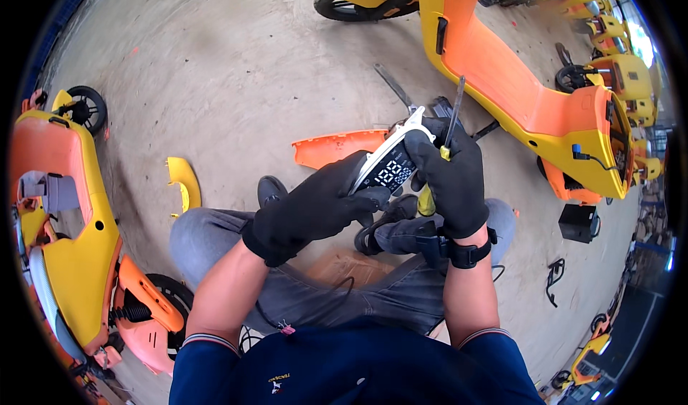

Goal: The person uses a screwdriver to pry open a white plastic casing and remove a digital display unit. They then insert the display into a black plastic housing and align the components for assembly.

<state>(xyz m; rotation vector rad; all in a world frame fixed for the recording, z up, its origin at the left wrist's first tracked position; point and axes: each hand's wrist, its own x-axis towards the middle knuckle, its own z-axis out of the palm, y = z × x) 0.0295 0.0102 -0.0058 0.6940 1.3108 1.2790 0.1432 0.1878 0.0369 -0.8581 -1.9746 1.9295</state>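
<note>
Seated above the concrete floor (236, 68), the person gripped a black digital display panel with a white frame (390, 165) over the knees. The black-gloved left hand (312, 208) had its fingers curled shut around the panel's lower end. The black-gloved right hand (448, 172) clamped the top, also pinching a yellow-handled screwdriver (450, 118), shaft up. That doubled grip looked risky: the tool could slip or scratch the lit screen. A flat brown cardboard sheet (337, 265) lay under the legs; no labels were legible.
</note>
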